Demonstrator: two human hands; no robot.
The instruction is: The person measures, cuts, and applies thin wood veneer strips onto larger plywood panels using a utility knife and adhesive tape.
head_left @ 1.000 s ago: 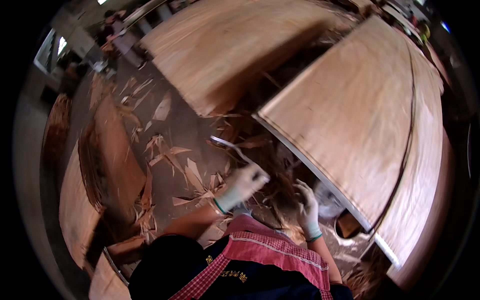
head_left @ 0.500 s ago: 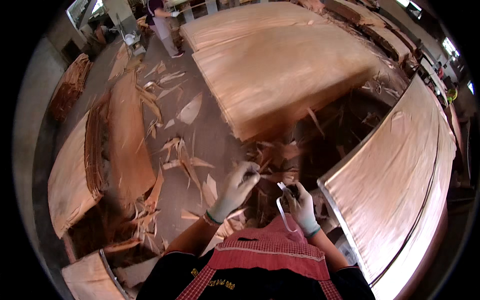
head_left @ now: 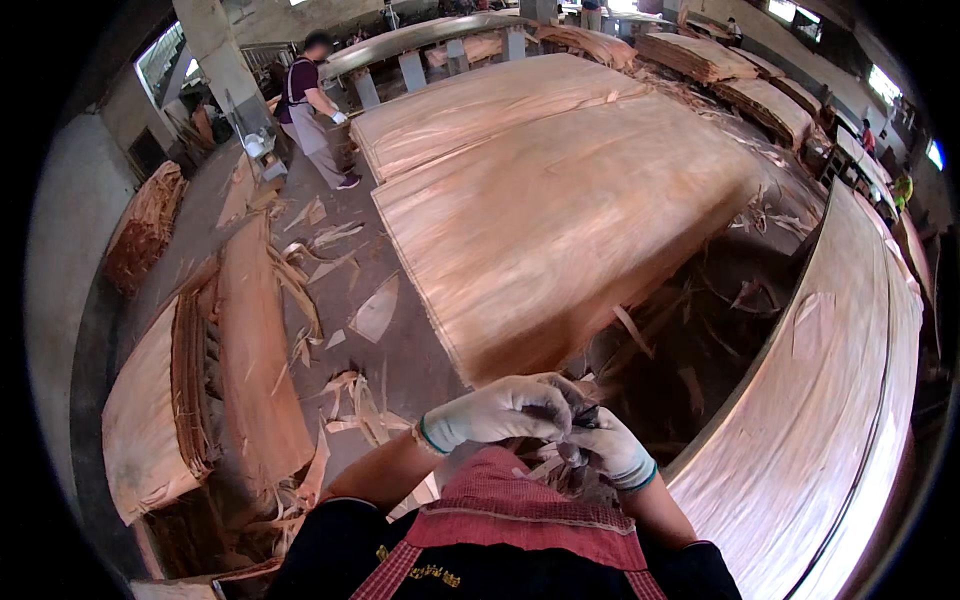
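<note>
Veneer (head_left: 265, 370) is lying at left; near centre, our left hand (head_left: 498, 410) is hovering half-curled, its hold hidden; beside it, a small dark object (head_left: 586, 415) is sitting in our right hand (head_left: 618, 452), fingers bent around it; we're likely working best keeping hands close.

My left hand (head_left: 500, 408), right hand (head_left: 612, 448): pale gloves (head_left: 465, 422), green-edged cuffs (head_left: 430, 437). Mine also: black shirt (head_left: 320, 545), yellow lettering (head_left: 436, 576); red checked apron (head_left: 505, 530), pale trim (head_left: 520, 514).

The dark grey floor (head_left: 402, 362) is strewn with thin, torn wood scraps (head_left: 366, 408) — a pale, pointed piece (head_left: 376, 310) included — some in loose clusters.
</note>
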